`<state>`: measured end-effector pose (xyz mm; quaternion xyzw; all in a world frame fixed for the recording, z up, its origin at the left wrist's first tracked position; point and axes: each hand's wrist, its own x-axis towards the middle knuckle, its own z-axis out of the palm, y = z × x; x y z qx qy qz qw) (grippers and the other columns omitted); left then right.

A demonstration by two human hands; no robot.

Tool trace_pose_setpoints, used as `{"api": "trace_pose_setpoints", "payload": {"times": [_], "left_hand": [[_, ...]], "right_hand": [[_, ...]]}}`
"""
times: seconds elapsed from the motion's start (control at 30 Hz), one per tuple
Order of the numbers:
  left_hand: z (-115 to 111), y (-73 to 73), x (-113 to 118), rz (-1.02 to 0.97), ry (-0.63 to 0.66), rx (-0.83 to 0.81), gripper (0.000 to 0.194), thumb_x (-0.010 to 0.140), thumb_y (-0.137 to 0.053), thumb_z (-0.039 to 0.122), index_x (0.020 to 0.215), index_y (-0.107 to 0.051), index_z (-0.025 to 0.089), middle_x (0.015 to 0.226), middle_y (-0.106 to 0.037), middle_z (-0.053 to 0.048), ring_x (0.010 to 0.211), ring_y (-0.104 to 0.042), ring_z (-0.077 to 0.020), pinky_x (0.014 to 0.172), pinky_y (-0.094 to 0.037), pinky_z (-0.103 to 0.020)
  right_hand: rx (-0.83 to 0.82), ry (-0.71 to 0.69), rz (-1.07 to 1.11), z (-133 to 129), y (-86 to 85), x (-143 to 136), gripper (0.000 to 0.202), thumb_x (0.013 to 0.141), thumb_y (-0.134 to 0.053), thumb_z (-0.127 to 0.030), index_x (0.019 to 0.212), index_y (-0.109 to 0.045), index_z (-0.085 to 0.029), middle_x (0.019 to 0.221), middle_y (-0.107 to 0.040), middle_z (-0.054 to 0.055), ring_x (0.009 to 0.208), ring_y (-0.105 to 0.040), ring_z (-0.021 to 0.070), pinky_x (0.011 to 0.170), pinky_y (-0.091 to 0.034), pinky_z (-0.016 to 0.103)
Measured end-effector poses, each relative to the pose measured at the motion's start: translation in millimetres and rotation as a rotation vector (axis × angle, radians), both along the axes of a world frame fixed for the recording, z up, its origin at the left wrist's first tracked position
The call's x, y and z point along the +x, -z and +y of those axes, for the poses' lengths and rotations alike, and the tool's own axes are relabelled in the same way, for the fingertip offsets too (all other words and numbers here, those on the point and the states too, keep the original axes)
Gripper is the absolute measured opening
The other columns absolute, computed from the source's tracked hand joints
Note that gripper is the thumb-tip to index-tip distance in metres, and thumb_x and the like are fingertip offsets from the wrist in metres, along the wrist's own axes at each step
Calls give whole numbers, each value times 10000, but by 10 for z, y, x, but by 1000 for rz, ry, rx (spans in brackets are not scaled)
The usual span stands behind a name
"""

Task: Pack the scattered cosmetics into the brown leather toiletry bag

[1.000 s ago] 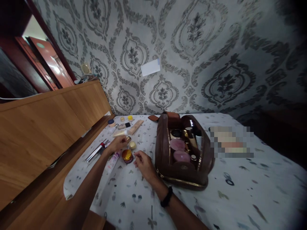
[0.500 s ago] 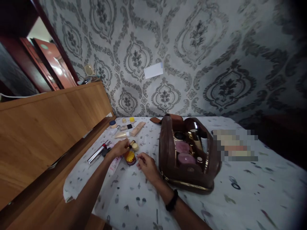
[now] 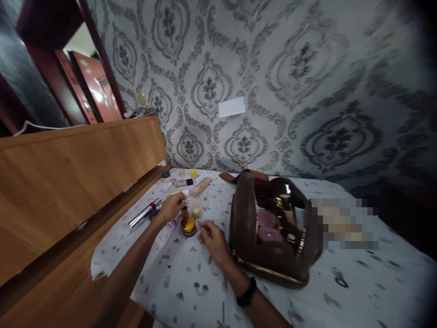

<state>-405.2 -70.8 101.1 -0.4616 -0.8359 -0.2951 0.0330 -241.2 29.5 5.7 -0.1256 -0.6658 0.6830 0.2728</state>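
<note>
My left hand (image 3: 173, 206) is closed, thumb and fingers pinched just above a small dark bottle (image 3: 185, 211); what the fingertips hold is too small to make out. Below that bottle stands a yellow-topped jar (image 3: 188, 226). A small cream-coloured pot (image 3: 196, 211) is to its right. My right hand (image 3: 212, 238) hovers beside the jar with curled fingers, its fingertips close together near a tiny item I cannot make out. To the right, an open brown bag (image 3: 244, 228) holds pink items (image 3: 269, 235) and several bottles.
Silver tubes (image 3: 143, 215) lie left of my left hand. Farther back are a beige tube (image 3: 201, 186), a blue-lidded jar (image 3: 165, 176) and a yellow-lidded pot (image 3: 194, 173). A wooden headboard (image 3: 102, 155) runs along the left; a patterned wall rises behind.
The view has shifted, so most things appear slightly farther right. My left hand has lifted a little from the small dark bottle, which now shows more beneath it. My right hand stays beside the jar.
</note>
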Motion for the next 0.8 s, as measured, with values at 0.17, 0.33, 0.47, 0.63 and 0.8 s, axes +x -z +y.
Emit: {"api": "trace_pose_setpoints", "payload": {"times": [0.17,0.33,0.47,0.63,0.8], "left_hand": [[29,-56,111,-47,-1,153,161,848,-570,330,907,-648,201,815,-691,-21,776,-617,-196,698,-450,-299],[79,-91,196,-135,-1,327,285,884,-525,425,1007,-629,189,895,-701,-43,826,-648,-198,670,-481,-277],[132,-27,303,-307,121,403,330,860,-575,454,1033,-645,182,845,-677,-28,735,-615,-169,599,-463,-250],[191,98,426,-358,236,379,300,854,-614,432,1015,-678,188,882,-681,-33,796,-614,-176,693,-480,-271],[171,179,484,-392,281,347,312,902,-553,430,1051,-662,178,940,-702,-55,876,-648,-199,797,-499,-299]], "right_hand": [[-18,26,14,-19,-6,2,189,785,-591,-381,866,-595,-210,651,-620,-12,562,-613,161,508,-501,267],[-85,42,12,-4,-6,-30,346,835,-566,-500,1010,-572,-202,666,-610,-16,550,-612,156,476,-489,250],[-158,48,19,24,-54,-55,458,904,-425,-608,1052,-570,-199,866,-659,45,560,-640,138,446,-488,235],[-171,5,54,45,-141,-30,445,916,-428,-605,923,-605,-197,863,-652,46,549,-633,132,425,-460,225],[-110,-39,69,23,-174,13,316,847,-593,-515,857,-592,-199,726,-586,-12,548,-587,122,419,-409,200]]}}
